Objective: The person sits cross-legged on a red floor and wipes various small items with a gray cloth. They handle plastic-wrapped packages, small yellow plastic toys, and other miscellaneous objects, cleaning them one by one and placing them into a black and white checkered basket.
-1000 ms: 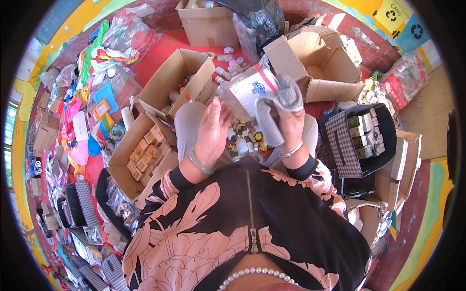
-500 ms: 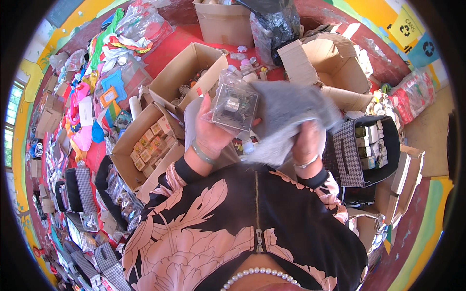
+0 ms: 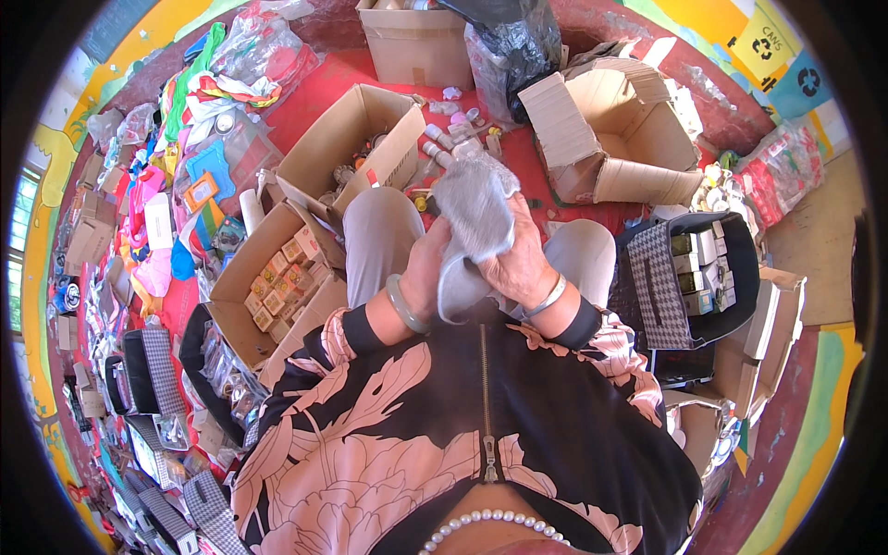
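Observation:
A grey cloth (image 3: pixel 474 208) is bunched up between my two hands, above my knees. My left hand (image 3: pixel 427 266) presses against its left side, most of the fingers covered by the cloth. On the other side my right hand (image 3: pixel 520 264) grips it, thumb and fingers closed over the fabric. One end of the cloth hangs down toward my jacket. The clear square plastic case that was in my left hand is hidden, and whether it lies inside the cloth cannot be seen.
Beyond my knees stand open cardboard boxes (image 3: pixel 398 153) (image 3: pixel 606 180). A box of small cartons (image 3: pixel 277 287) is at my left, a houndstooth bin (image 3: pixel 657 287) of small boxes at my right. Bottles (image 3: pixel 439 148) and clutter lie on the red floor.
The cloth has swung left from my right side and now covers the place where the plastic case was. My hands have come together, and the case has gone out of sight.

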Motion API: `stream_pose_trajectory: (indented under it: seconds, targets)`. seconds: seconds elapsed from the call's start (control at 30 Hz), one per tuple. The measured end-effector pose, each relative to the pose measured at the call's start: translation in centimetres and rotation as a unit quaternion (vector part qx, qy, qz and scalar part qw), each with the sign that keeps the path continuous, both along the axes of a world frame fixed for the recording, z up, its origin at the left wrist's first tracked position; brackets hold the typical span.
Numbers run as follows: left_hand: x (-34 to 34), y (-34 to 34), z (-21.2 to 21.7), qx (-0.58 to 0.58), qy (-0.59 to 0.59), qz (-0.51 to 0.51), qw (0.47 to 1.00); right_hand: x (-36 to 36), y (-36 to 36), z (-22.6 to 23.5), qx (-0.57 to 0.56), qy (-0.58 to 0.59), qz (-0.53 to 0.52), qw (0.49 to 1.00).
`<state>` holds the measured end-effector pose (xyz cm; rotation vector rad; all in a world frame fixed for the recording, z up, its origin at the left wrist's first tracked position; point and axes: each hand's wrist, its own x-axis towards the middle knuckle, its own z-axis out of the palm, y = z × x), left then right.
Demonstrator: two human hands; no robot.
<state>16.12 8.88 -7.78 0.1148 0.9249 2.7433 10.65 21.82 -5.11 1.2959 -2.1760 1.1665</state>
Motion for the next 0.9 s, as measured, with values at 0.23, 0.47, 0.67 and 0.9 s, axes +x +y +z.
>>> stream_pose_trajectory:
  seconds: [0.23, 0.47, 0.67, 0.9]
  targets:
    - [0.3, 0.5, 0.6, 0.026, 0.047, -0.040, 0.998, -1.2, 0.9, 0.2, -0.093, -0.236, 0.014, 0.967]
    - [0.3, -0.2, 0.1, 0.141, 0.027, -0.080, 0.986, -2.4, 3.3, -1.8, -0.162, -0.478, 0.096, 0.858]
    - [-0.1, -1.7, 1.8, 0.243, 0.006, -0.077, 0.967, -3.3, 4.1, -2.5, -0.451, -0.674, 0.165, 0.561]
    - [-0.4, -1.8, 0.1, 0.207, -0.043, -0.117, 0.970, -3.0, 5.8, -0.7, -0.401, -0.645, 0.196, 0.620]
